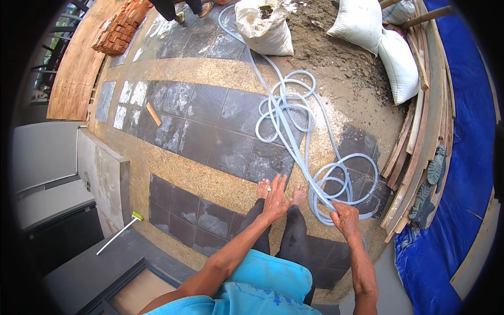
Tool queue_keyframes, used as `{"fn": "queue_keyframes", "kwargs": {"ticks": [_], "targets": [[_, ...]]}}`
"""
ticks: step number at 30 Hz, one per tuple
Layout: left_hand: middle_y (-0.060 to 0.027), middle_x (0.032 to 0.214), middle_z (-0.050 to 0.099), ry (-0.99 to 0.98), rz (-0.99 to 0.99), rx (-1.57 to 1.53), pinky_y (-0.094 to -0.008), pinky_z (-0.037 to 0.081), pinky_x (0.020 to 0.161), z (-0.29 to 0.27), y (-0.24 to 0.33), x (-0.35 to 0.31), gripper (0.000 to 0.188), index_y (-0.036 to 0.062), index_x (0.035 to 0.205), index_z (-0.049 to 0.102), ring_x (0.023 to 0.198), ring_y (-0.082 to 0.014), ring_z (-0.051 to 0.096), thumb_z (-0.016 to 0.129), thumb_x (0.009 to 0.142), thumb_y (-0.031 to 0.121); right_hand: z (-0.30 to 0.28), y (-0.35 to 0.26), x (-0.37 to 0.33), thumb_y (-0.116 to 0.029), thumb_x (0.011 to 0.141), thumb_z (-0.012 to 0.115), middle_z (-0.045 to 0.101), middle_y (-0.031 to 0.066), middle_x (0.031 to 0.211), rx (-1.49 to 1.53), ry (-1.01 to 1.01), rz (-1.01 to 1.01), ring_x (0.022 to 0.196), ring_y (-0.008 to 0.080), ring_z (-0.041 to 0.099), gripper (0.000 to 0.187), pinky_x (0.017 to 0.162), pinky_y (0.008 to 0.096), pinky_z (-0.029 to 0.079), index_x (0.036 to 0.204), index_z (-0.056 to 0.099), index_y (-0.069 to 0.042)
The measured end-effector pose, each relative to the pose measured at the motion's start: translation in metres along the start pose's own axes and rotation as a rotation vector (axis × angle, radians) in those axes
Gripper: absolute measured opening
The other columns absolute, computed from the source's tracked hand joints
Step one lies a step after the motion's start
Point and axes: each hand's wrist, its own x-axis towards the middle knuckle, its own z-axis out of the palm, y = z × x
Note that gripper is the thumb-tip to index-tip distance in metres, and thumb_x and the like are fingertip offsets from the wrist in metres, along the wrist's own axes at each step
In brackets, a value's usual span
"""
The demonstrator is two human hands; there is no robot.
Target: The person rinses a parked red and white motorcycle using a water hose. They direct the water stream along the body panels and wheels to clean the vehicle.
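A long clear, pale-blue hose [306,169] lies in tangled loops across the floor in front of me and to the right. My right hand [345,218] is closed around strands of it, just right of my feet. Over my bare feet hangs my left hand [274,200], fingers apart and nothing in it. From the loops the hose runs away to the far side, passing an opened white sack [268,37].
Dark tiles [210,139] alternate with pebbled strips. Right: stacked planks [412,157], dark footwear [434,165], blue tarp [464,115], full white sacks [399,65], sandy soil [328,44]. Left: bricks [121,31], plywood [79,73], green-headed brush [137,216], wood strip [154,114]. Another person's legs [173,8] stand far off.
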Motion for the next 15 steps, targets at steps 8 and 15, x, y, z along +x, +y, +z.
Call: {"fn": "queue_keyframes", "kwargs": {"ticks": [8, 15], "targets": [[-0.0162, 0.118, 0.060, -0.460, 0.500, 0.556, -0.0529, 0.034, 0.104, -0.027, 0.078, 0.051, 0.032, 0.0083, 0.107, 0.064, 0.117, -0.0352, 0.054, 0.067, 0.075, 0.014, -0.091, -0.037, -0.064, -0.013, 0.068, 0.060, 0.064, 0.0121, 0.069, 0.058, -0.066, -0.123, 0.062, 0.0305, 0.063, 0.022, 0.057, 0.0392, 0.049, 0.085, 0.071, -0.007], [-0.0133, 0.077, 0.067, -0.499, 0.619, 0.435, -0.0471, 0.042, 0.083, -0.032, 0.082, 0.008, 0.036, 0.0047, 0.087, 0.066, 0.086, -0.0325, 0.066, 0.072, 0.077, 0.039, -0.127, 0.010, -0.113, -0.012, 0.068, 0.061, 0.064, 0.0157, 0.078, 0.038, -0.082, 0.012, 0.078, 0.0354, 0.059, 0.019, 0.074, 0.0438, 0.046, 0.084, 0.067, -0.002]]}}
